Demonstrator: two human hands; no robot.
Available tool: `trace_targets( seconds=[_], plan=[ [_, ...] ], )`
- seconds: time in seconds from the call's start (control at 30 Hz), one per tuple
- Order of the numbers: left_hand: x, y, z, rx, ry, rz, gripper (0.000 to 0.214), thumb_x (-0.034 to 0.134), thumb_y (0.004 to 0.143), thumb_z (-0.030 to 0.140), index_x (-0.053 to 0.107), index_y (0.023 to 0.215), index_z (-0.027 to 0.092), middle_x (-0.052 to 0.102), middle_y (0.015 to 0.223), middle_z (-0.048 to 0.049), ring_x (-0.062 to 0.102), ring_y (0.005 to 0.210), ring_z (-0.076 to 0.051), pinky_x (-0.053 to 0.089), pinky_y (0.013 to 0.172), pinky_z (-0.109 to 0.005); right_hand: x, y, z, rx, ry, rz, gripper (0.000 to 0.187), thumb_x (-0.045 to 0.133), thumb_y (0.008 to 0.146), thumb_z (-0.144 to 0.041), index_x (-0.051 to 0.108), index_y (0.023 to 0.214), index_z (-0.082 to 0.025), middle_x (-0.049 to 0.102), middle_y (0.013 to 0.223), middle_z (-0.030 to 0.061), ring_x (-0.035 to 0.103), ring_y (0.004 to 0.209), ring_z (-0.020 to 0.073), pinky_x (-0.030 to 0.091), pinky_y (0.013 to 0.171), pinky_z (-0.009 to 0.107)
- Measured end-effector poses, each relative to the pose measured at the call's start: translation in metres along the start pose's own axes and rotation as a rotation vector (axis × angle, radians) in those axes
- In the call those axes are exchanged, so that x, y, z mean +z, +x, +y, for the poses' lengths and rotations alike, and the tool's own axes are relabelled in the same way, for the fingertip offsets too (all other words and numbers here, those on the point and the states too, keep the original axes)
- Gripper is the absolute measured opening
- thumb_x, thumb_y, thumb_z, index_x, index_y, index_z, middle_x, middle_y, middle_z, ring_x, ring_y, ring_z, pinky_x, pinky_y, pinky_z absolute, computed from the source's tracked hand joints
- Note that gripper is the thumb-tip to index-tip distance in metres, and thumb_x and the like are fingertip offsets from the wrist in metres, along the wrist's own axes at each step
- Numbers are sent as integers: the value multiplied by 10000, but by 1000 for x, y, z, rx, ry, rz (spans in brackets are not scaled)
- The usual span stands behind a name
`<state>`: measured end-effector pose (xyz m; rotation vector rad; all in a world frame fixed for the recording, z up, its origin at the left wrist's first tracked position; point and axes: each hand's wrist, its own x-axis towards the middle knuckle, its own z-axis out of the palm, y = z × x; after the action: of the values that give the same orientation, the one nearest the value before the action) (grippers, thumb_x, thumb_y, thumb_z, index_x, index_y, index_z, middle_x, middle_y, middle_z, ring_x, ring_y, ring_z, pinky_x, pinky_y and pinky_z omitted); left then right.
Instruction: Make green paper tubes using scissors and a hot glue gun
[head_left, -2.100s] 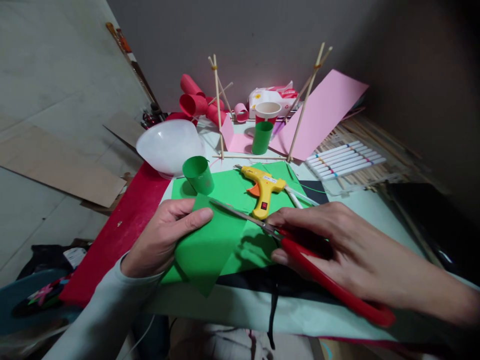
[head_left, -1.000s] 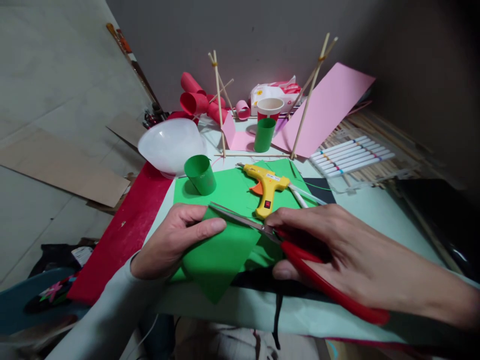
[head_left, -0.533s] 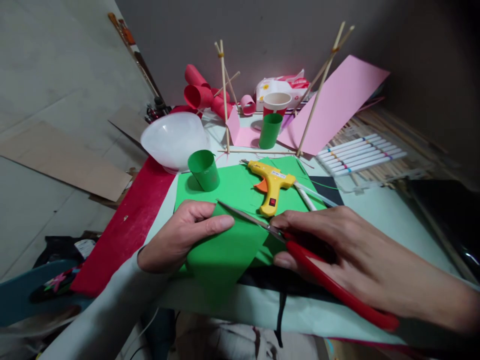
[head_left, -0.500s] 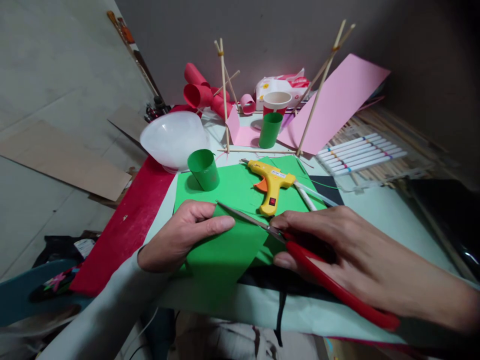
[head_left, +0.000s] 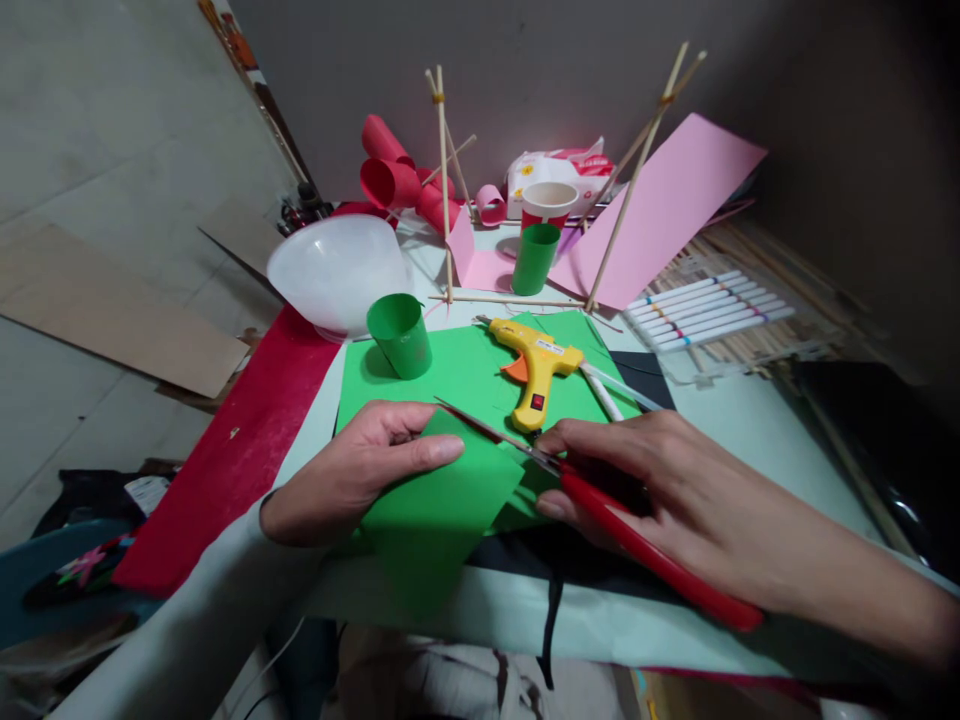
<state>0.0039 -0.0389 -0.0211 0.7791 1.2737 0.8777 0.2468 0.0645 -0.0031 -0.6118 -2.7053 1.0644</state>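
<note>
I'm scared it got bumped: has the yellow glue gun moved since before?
No, the yellow glue gun lies where it did, in front of the stick frame.

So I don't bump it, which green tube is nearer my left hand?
The wider tube, on green paper; the narrower one is farther back, by the paper cup.

I have the paper piece in my left hand, the scissors in my right hand. Beyond, the glue gun lies on the paper sheet, the front tube to its left, the bowl behind that. The stick frame stands farther back, the rear tube before the cup between its ends, the markers at right.
</note>
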Motion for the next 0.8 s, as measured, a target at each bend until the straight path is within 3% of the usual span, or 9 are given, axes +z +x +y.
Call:
trace_targets(
  seconds=[0.07, 0.13, 0.3, 0.43, 0.5, 0.57, 0.67, 0.73, 0.8],
  plan=[
    [-1, 1, 1, -18, 60, -18, 349, 760, 856, 458, 757, 1118, 227, 743, 875, -23, 679, 772, -187, 549, 715, -283, -1, 2, 2, 8, -9, -10, 202, 635, 1001, -382, 670, 891, -216, 582, 609, -66, 496, 520, 86, 329, 539, 222],
    [0, 3, 0, -5, 265, 50, 390, 721, 865, 478, 733, 1179, 248, 720, 860, -14, 662, 764, -205, 532, 685, -301, -1, 3, 3, 32, -11, -32, 244, 653, 988, -400, 636, 841, -206, 540, 590, -74, 462, 510, 78, 310, 527, 223],
    [5, 11, -9, 278, 910, 505, 393, 672, 872, 438, 734, 1175, 194, 691, 827, -36, 637, 793, -255, 485, 758, -380, -4, 5, 6, 101, 57, -28, 268, 708, 939, -470, 654, 902, -210, 477, 559, -96, 374, 496, 78, 283, 498, 222],
    [7, 14, -12, 555, 970, 568, 270, 699, 880, 360, 778, 1044, 160, 764, 1006, -94, 665, 994, -284, 486, 931, -422, -10, 5, 8, 110, 139, -63, 315, 766, 890, -490, 655, 885, -195, 413, 537, -105, 322, 509, 81, 259, 480, 224],
    [6, 14, -10, 628, 851, 626, 231, 747, 854, 324, 793, 1023, 173, 774, 1038, -90, 661, 989, -259, 500, 945, -408, -13, 5, 8, 94, 208, -66, 324, 771, 886, -489, 666, 919, -184, 427, 560, -100, 337, 529, 79, 263, 488, 221],
    [6, 14, -5, 568, 560, 544, 325, 798, 826, 304, 780, 1139, 216, 777, 1098, -68, 663, 860, -195, 554, 837, -357, -14, 5, 8, 80, 292, -79, 337, 758, 893, -495, 669, 951, -175, 446, 589, -92, 341, 548, 80, 269, 496, 219],
    [8, 14, 0, 433, 116, 204, 469, 834, 820, 272, 729, 1275, 316, 773, 1149, -34, 662, 718, -125, 583, 658, -272, -13, 6, 8, 73, 448, -159, 356, 737, 903, -515, 647, 936, -172, 452, 646, -75, 353, 575, 80, 277, 502, 212],
    [11, 14, 0, 398, -10, 74, 335, 825, 838, 233, 785, 1166, 286, 786, 960, -20, 666, 646, -107, 575, 598, -229, -11, 6, 8, 118, 615, -255, 374, 720, 912, -535, 618, 980, -182, 467, 673, -73, 377, 535, 68, 292, 464, 192],
    [13, 15, -1, 380, -66, 63, 132, 833, 828, 207, 828, 959, 216, 751, 750, -10, 655, 576, -102, 558, 552, -203, -8, 6, 10, 170, 806, -338, 410, 695, 927, -559, 592, 1054, -184, 512, 688, -72, 390, 463, 51, 308, 405, 169]
  ],
)
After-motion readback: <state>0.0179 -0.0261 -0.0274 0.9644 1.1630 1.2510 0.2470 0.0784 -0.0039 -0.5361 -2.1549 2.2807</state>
